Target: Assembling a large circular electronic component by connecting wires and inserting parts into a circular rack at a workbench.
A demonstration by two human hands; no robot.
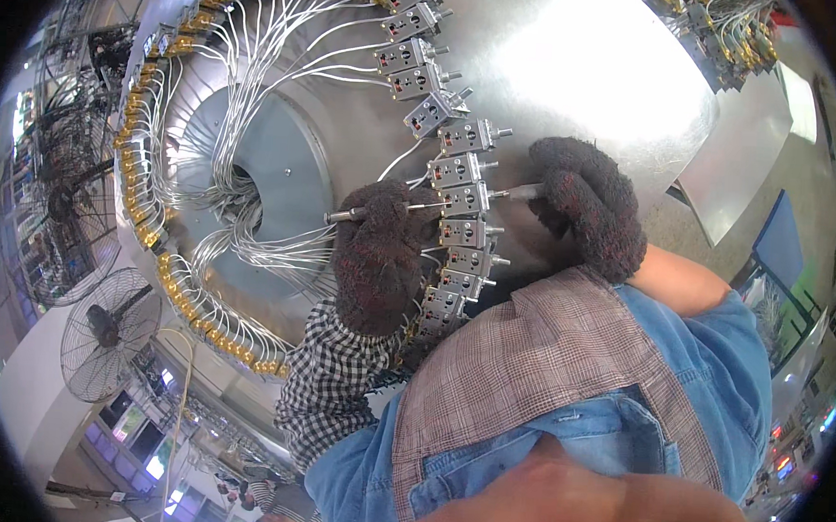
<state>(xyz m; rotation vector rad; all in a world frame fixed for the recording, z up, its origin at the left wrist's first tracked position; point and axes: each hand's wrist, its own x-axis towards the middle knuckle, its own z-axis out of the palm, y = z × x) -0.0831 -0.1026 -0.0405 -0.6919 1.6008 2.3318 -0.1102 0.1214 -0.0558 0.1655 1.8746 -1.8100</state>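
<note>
Screwdriver [427, 206], slim and steel, sits clasped in the dark-gloved left hand [379, 254], tip at a silver boxy metal block [461, 200]; right hand [586, 208] grips a grey cylindrical tool [526, 192] opposite. Adjustment, apparently; steadiness needed next.

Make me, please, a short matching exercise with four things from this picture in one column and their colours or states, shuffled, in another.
Things
1. Left hand
2. Wires
3. Apron
4. Left cuff

Colours or states
A. Brown plaid, over blue clothing
B. Black-and-white check
C. Gloved, gripping a slim metal tool
D. White, spread out in bunches

Right pairs: 1-C, 2-D, 3-A, 4-B
</note>
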